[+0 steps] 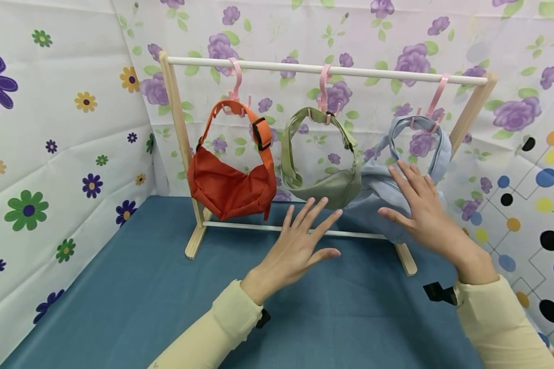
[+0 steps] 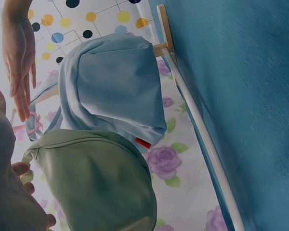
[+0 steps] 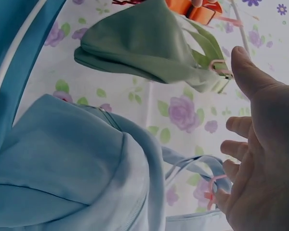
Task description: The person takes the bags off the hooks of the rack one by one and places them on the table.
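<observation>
Three shoulder bags hang by their straps from pink hooks on a rack. The orange-red bag [image 1: 231,187] is at the left, the green bag [image 1: 334,187] in the middle and the light blue bag [image 1: 374,197] at the right. My left hand [image 1: 295,248], fingers spread and straight, is in front of and below the green bag, holding nothing. My right hand [image 1: 422,210], fingers extended, overlaps the light blue bag in the head view. In the right wrist view a gap shows between that hand's fingers and the blue bag [image 3: 72,159].
The rack has a white top rail [image 1: 277,65], wooden side posts [image 1: 180,113] and a low white crossbar [image 1: 258,227]. It stands on a blue cloth [image 1: 134,287]. Floral sheets [image 1: 268,31] close off the back and left; a dotted sheet [image 1: 526,225] hangs at the right.
</observation>
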`<state>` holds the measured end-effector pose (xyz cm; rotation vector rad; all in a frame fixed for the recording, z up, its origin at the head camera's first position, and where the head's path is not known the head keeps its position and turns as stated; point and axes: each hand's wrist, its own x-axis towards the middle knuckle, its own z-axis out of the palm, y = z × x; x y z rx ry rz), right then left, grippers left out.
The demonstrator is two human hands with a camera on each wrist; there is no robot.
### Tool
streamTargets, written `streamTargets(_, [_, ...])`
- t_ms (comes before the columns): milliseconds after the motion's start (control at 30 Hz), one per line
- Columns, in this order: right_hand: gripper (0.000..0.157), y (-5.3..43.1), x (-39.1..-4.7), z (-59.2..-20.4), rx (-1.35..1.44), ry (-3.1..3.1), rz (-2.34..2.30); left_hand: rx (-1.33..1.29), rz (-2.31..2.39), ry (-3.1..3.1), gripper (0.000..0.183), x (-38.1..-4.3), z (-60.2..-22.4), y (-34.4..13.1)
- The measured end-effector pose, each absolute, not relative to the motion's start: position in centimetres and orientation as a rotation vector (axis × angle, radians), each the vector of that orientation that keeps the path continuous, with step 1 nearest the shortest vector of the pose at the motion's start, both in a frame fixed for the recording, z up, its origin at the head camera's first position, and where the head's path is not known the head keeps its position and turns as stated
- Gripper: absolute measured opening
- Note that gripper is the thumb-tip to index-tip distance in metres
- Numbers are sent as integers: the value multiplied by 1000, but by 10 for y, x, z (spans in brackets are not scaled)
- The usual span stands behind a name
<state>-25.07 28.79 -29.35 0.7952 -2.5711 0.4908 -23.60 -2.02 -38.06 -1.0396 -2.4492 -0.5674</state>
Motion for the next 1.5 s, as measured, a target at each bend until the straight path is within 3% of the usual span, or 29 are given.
streamTargets(233, [89,292,-255,-281,790,-2487,497,-1065,-542,-2421,84,-237,-373,-11])
streamTargets(1500, [84,311,-270,-223,649,-2397,548,-1138,-440,-2396,72,-235,-376,21])
